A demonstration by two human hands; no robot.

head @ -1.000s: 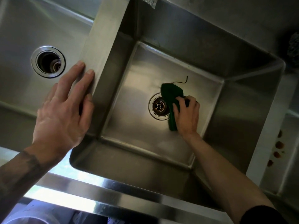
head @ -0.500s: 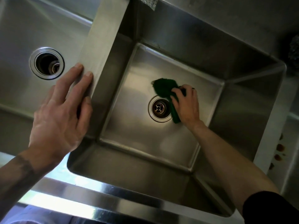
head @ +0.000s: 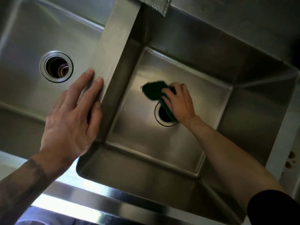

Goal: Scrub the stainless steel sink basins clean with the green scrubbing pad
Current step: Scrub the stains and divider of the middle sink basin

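Down in the right basin (head: 162, 143), right hand (head: 180, 103) pinching the green pad (head: 153, 91) flat against the floor beside the drain (head: 164, 117), toward the back wall; left hand (head: 71, 124) spread open on the divider (head: 113, 51).

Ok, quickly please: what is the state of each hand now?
Left hand: open, flat on the divider between the basins, holding nothing.
Right hand: closed on the green scrubbing pad, pressing it on the basin floor by the drain.
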